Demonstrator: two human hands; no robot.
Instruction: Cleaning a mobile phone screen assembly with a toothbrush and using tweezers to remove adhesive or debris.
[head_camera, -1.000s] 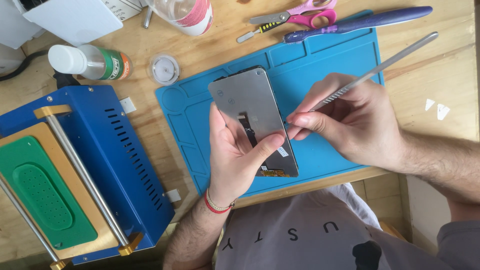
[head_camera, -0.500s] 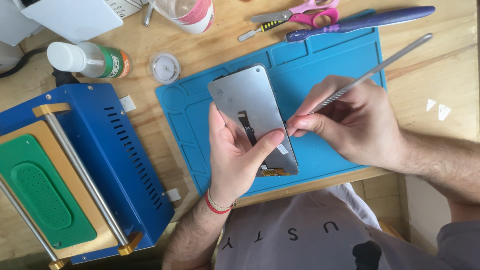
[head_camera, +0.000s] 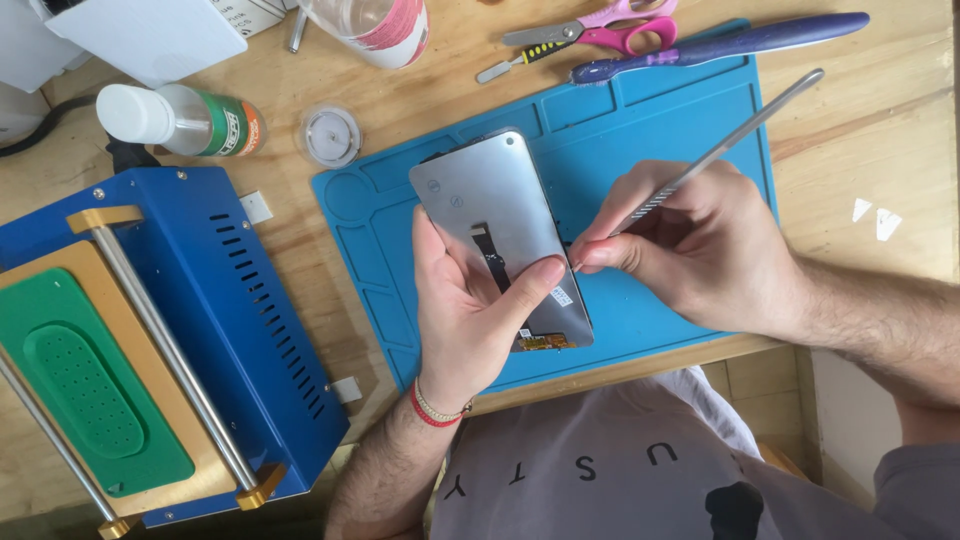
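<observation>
— Wooden tabletop, is it? What lies on it?

— Yes, pale wood (head_camera: 880, 130), with a blue silicone work mat (head_camera: 660, 120) spread across the middle. Take that mat as the landmark. Above its middle the left hand (head_camera: 470, 310) holds a phone screen panel (head_camera: 500, 230), grey back facing up, tilted, with a dark flex strip down its centre.

— How do the fingers sit on it?

— The thumb is pressed over the panel's lower right part, and the other fingers are wrapped round its left edge from behind, so the hand is clamped on the panel. A red band circles that wrist.

— And the other hand?

— The right hand (head_camera: 700, 245) hangs over the mat's right half, fingers pinched together round a thin metal spudger (head_camera: 720, 150). Its tip touches the panel's right edge, just beside the left thumb; its long end slants up toward the mat's top right corner.

— What else is about?

— Left of the mat stands a blue machine (head_camera: 230, 300) with a green pad (head_camera: 80, 385) and two metal rods. Beyond the mat's top left corner lie a small clear round cap (head_camera: 330, 135) and a bottle (head_camera: 180, 118) on its side. Along the mat's far edge are pink scissors (head_camera: 610, 25) and a purple handled tool (head_camera: 730, 42).
</observation>
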